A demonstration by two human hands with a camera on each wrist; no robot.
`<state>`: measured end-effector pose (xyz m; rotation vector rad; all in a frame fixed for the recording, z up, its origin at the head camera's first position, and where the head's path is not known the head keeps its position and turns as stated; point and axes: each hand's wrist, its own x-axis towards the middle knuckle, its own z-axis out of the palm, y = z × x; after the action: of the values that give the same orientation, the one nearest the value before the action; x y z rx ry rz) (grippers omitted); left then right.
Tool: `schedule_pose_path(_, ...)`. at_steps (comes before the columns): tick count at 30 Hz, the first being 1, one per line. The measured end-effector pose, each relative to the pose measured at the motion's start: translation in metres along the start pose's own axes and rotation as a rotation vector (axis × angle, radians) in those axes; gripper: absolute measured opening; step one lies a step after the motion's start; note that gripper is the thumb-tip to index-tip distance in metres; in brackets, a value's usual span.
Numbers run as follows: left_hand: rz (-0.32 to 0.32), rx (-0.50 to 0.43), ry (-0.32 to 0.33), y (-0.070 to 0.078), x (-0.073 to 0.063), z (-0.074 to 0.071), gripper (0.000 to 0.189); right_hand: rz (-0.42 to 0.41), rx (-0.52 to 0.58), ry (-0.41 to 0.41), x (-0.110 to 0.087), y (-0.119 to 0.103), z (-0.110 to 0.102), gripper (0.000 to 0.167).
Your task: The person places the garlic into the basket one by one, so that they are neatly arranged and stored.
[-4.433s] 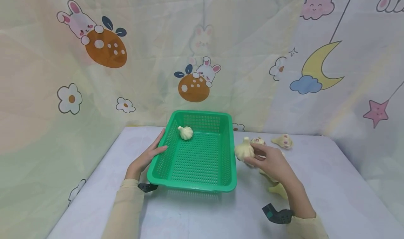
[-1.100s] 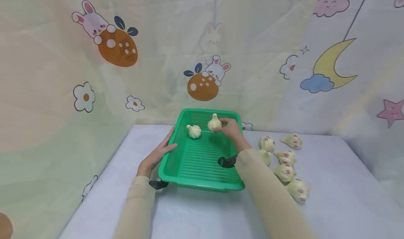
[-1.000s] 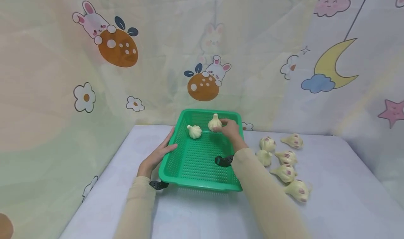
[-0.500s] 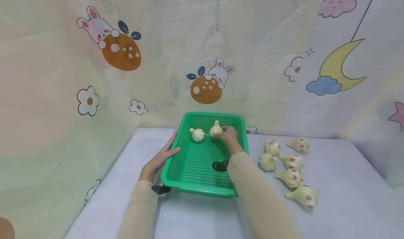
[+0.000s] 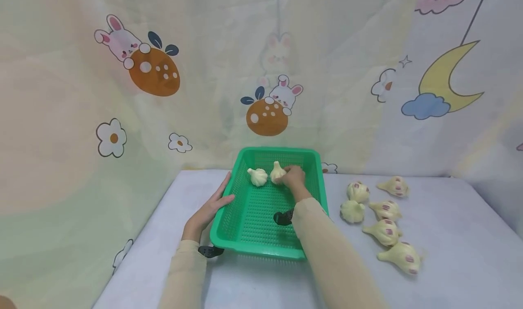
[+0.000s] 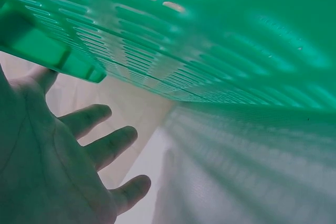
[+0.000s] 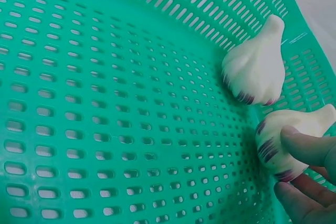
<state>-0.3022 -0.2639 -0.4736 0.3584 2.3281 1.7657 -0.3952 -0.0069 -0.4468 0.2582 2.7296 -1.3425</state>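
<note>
My right hand [image 5: 293,180] reaches into the green plastic basket [image 5: 261,250] and pinches a garlic bulb [image 5: 277,171] between thumb and fingers. In the right wrist view this bulb [image 7: 286,145] sits low against the basket's end, its purple-streaked base toward the camera. Another garlic bulb [image 5: 258,177] lies beside it to the left, inside the basket. My left hand [image 5: 206,211] is at the basket's left side, touching near the rim. In the left wrist view its fingers [image 6: 113,148] are spread and fairly straight beside the slotted wall.
Several garlic bulbs lie on the white table [image 5: 253,286] right of the basket, among them an upright pale one [image 5: 352,211] and a front one [image 5: 402,257]. A printed cloth [image 5: 212,73] hangs behind the table.
My right hand has carried a garlic bulb from beside the basket's right rim into it, then lowered it next to the other bulb. My left hand has stayed at the basket's left side.
</note>
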Motion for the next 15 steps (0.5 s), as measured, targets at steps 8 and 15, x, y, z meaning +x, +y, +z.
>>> schedule_pose_path(8,-0.015,-0.013,-0.002,0.0022,-0.0008,-0.0017,0.066,0.012,-0.025,0.024,-0.0034,-0.0039,0.0019,0.051)
schedule_pose_path(15,-0.019,-0.017,-0.002,0.0023,-0.0006,-0.0022,0.067,-0.031,-0.088,0.038,-0.0031,-0.0048,0.0032,0.05)
